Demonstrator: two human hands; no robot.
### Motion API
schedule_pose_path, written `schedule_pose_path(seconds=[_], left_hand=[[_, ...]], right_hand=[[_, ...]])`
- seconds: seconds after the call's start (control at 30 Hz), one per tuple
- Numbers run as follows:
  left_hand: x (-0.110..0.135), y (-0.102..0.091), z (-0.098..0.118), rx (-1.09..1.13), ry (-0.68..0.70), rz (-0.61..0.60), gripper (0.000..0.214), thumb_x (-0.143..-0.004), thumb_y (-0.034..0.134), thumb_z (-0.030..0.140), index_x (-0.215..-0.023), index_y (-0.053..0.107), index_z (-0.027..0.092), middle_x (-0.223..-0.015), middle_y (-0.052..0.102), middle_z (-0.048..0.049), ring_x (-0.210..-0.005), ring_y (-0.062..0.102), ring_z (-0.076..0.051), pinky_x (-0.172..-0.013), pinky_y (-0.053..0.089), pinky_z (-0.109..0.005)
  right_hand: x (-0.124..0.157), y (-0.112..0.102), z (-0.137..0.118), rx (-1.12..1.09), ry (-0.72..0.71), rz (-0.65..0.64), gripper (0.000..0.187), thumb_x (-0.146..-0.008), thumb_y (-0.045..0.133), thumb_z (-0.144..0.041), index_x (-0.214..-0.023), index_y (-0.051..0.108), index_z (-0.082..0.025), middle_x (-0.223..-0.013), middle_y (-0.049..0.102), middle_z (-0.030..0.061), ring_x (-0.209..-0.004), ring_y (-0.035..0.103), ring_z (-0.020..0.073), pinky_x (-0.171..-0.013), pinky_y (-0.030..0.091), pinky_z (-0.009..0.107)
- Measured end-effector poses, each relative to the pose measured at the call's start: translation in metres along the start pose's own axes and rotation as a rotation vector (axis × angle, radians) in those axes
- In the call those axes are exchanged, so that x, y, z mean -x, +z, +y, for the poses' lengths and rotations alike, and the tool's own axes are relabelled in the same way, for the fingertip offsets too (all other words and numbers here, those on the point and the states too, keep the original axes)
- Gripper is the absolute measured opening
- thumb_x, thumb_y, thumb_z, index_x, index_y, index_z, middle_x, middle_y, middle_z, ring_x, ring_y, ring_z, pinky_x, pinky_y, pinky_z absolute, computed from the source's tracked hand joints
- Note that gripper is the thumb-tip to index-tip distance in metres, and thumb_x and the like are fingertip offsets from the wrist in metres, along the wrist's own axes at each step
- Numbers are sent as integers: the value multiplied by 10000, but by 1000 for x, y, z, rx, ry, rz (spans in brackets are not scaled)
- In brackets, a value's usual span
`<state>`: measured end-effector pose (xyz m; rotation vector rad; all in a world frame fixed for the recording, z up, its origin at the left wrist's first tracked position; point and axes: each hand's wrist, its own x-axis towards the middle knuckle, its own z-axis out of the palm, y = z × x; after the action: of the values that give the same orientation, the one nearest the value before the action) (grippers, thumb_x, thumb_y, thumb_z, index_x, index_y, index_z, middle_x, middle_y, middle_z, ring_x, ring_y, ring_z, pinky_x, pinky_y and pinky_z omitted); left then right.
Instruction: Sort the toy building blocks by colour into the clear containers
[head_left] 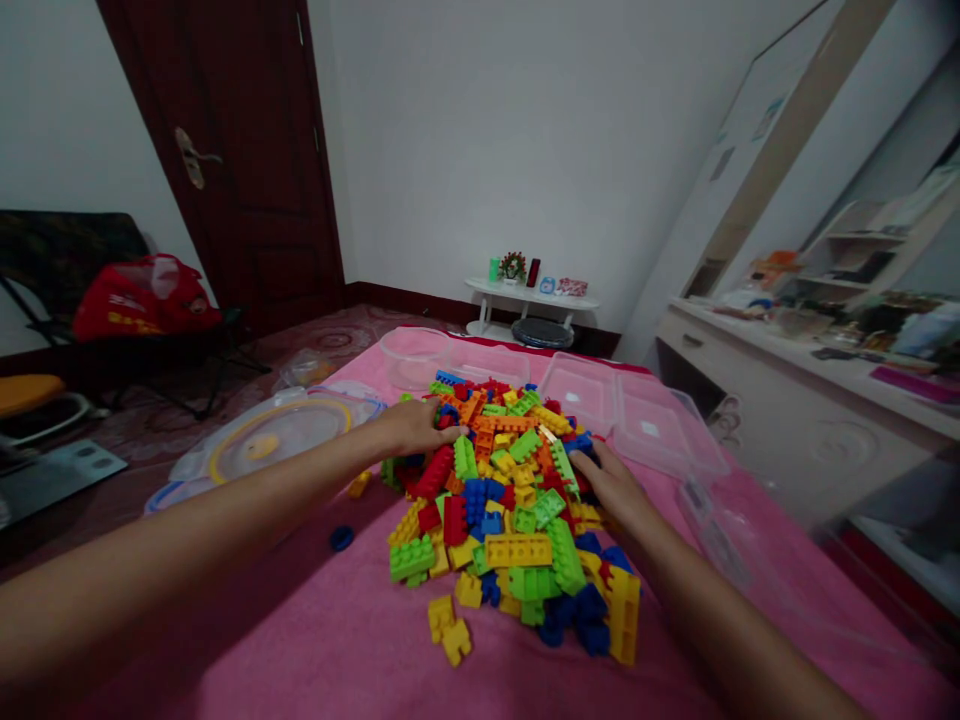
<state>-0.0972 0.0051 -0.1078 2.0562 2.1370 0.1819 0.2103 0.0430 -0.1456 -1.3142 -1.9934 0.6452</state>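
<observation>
Touches the left side of the toy block pile [477,500], heaped on pink cloth [315,640] at frame centre, with the left hand [409,428], thumb apart from fingers; touches its right side with the right hand [611,482]. Cannot make out any grip.

Bricks [517,500] yel/grn/red/blu/orng, cloth [330,640] pink.

Block pile [517,470] on the cloth [315,640], containers [495,368] behind, lids [296,435] left.
</observation>
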Motion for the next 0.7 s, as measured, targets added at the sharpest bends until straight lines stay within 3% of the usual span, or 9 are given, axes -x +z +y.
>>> schedule_pose_path(seconds=[0.13,0.3,0.4,0.5,0.6,0.7], left_hand=[[9,2,5,79,29,49,859,-702,361,771,-1294,440,155,-1180,591,-171,-1050,572,-306,-860,436,-378],[13,1,16,405,174,57,779,-751,470,645,-1359,386,164,-1328,500,-123,-1146,521,-256,-957,403,-340],[19,-11,22,550,269,-21,743,-763,488,617,-1357,408,178,-1338,500,-95,-1164,510,-248,-985,390,-348],[40,-28,19,559,310,-100,705,-791,454,619,-1378,388,234,-1344,498,-68,-1176,502,-246,-998,381,-372],[79,-38,8,426,292,38,706,-781,481,614,-1397,344,295,-1445,366,-48,-1297,361,-278,-1064,285,-427],[123,-31,-2,251,376,71,875,-628,632,645,-1396,310,377,-1519,184,-22,-1359,207,-355,-1086,193,-517]], right_hand=[[-6,12,-41,-288,41,-108,437,-841,425,-493,-1177,545,-239,-1185,620,51,-1052,597,230,-846,500,374],[-11,16,-87,-342,98,-170,482,-812,490,-507,-1199,539,-225,-1175,626,60,-1099,570,255,-895,483,410],[-10,5,-103,-342,5,-280,517,-810,505,-517,-1252,510,-250,-1246,583,43,-1136,545,244,-943,452,421],[5,-17,-99,-209,-125,-335,573,-814,506,-523,-1328,441,-279,-1386,453,27,-1244,447,229,-1033,363,428],[45,-40,-74,30,-147,-254,645,-799,523,-511,-1384,369,-288,-1453,351,48,-1321,332,275,-1068,283,497],[102,-50,-39,210,-146,-173,930,-645,673,-514,-1441,247,-293,-1499,238,72,-1352,239,341,-1053,300,527]])
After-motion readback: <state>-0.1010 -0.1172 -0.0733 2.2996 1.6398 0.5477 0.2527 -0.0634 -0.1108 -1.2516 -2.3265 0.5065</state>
